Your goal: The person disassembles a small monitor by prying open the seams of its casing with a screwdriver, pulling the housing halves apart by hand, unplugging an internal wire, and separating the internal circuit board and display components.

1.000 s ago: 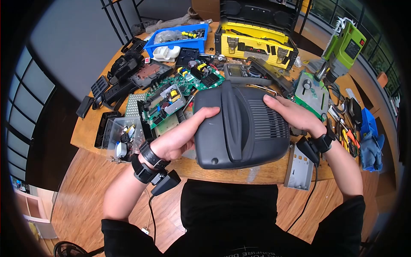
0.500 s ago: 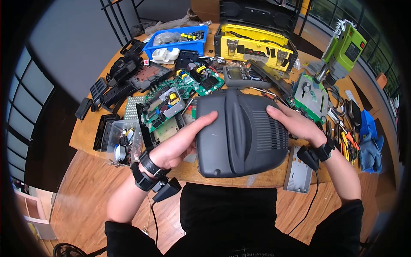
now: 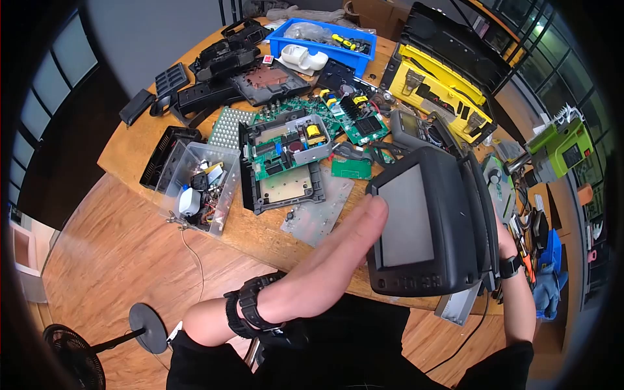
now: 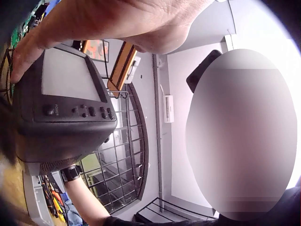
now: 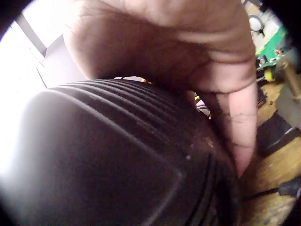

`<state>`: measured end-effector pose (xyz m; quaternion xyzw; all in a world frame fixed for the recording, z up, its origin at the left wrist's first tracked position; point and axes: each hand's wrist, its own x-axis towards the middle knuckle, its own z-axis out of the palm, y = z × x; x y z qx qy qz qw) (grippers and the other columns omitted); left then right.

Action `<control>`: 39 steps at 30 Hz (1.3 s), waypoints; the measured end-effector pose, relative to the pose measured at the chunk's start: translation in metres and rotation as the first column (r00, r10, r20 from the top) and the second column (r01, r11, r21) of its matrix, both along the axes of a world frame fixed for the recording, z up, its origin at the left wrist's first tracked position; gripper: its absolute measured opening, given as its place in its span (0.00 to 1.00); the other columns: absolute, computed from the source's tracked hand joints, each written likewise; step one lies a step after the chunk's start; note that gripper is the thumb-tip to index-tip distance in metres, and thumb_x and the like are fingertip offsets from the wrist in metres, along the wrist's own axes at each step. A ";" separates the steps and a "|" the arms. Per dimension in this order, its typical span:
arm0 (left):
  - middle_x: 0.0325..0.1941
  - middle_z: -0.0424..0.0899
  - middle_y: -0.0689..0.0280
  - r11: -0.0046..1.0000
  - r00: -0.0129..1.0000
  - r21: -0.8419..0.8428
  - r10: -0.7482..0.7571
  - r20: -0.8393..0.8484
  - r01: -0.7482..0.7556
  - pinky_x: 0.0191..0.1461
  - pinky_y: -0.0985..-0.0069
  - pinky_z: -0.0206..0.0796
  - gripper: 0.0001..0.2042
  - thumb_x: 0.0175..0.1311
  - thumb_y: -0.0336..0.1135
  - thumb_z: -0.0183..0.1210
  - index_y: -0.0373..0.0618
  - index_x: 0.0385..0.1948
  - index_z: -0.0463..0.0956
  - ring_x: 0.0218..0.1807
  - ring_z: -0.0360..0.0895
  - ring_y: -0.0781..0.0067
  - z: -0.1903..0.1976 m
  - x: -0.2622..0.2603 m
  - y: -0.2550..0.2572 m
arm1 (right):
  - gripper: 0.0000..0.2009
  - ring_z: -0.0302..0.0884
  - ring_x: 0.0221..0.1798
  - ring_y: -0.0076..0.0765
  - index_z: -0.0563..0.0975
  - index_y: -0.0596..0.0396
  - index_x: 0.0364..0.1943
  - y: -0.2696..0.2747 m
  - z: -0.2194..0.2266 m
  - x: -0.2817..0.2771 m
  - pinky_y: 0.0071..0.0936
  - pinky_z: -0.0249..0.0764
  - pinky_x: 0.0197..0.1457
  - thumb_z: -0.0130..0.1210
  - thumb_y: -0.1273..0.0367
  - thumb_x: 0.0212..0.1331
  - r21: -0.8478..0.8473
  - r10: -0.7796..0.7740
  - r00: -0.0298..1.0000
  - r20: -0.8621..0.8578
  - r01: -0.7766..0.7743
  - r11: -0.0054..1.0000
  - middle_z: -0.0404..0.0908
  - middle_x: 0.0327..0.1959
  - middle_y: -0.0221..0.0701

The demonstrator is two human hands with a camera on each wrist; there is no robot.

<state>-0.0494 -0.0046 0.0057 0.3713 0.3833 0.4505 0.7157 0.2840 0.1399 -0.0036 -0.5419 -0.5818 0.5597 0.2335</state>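
Observation:
A dark device [image 3: 455, 227] with a grey screen [image 3: 406, 218] stands tilted over the table's front edge, its screen turned to the left. The left hand [image 3: 331, 260] lies at its left side, fingers straight, the fingertips against the screen's edge; in the left wrist view that hand [image 4: 108, 23] reaches over the device's [image 4: 66, 136] top left. Mostly hidden behind the device, the right hand [image 3: 505, 239] is at its far right side. In the right wrist view the right hand [image 5: 188, 47] curls over the ribbed housing [image 5: 117, 141].
Circuit boards [image 3: 286, 153] and a clear bin [image 3: 224, 195] lie left of the device. Farther back are a blue tray [image 3: 357, 62], a yellow toolbox [image 3: 432, 97] and black plastic housings [image 3: 214, 91]. A green drill stand [image 3: 562, 153] and hand tools are at the right.
The device has turned from its ribbed back to show its screen and has moved right. The left hand has shifted right, its fingers now by the screen. The head view has swung.

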 end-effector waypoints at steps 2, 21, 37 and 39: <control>0.80 0.41 0.46 0.999 0.999 0.027 -0.017 -0.047 0.018 0.79 0.67 0.37 0.49 0.70 0.71 0.33 0.29 0.73 0.37 0.81 0.38 0.55 -0.003 0.001 -0.001 | 0.33 0.75 0.60 0.26 0.63 0.56 0.70 -0.001 0.000 0.005 0.23 0.74 0.60 0.36 0.45 0.74 -0.051 0.021 0.999 0.039 -0.019 0.999 0.72 0.64 0.34; 0.77 0.50 0.50 0.996 0.999 0.074 -0.050 0.018 0.048 0.78 0.72 0.38 0.43 0.74 0.65 0.34 0.27 0.71 0.45 0.78 0.46 0.62 -0.002 0.002 -0.003 | 0.36 0.80 0.51 0.23 0.69 0.58 0.65 -0.005 -0.003 -0.005 0.19 0.75 0.53 0.38 0.40 0.70 -0.029 -0.056 0.998 0.035 0.057 0.998 0.80 0.55 0.35; 0.63 0.70 0.63 0.999 0.999 0.005 -0.038 -0.037 0.038 0.69 0.67 0.53 0.42 0.71 0.70 0.30 0.38 0.71 0.57 0.61 0.64 0.71 0.004 0.002 0.000 | 0.34 0.75 0.59 0.25 0.65 0.55 0.70 -0.010 0.011 -0.026 0.22 0.72 0.61 0.39 0.43 0.72 0.043 0.085 0.995 0.056 -0.087 0.995 0.74 0.64 0.34; 0.62 0.71 0.63 0.999 0.999 0.003 -0.033 -0.022 0.033 0.68 0.68 0.54 0.42 0.72 0.69 0.30 0.38 0.71 0.58 0.59 0.65 0.71 0.005 0.002 0.002 | 0.34 0.76 0.59 0.24 0.65 0.55 0.69 -0.005 0.013 -0.027 0.22 0.72 0.60 0.40 0.44 0.72 0.005 0.085 0.994 0.062 -0.086 0.996 0.74 0.64 0.34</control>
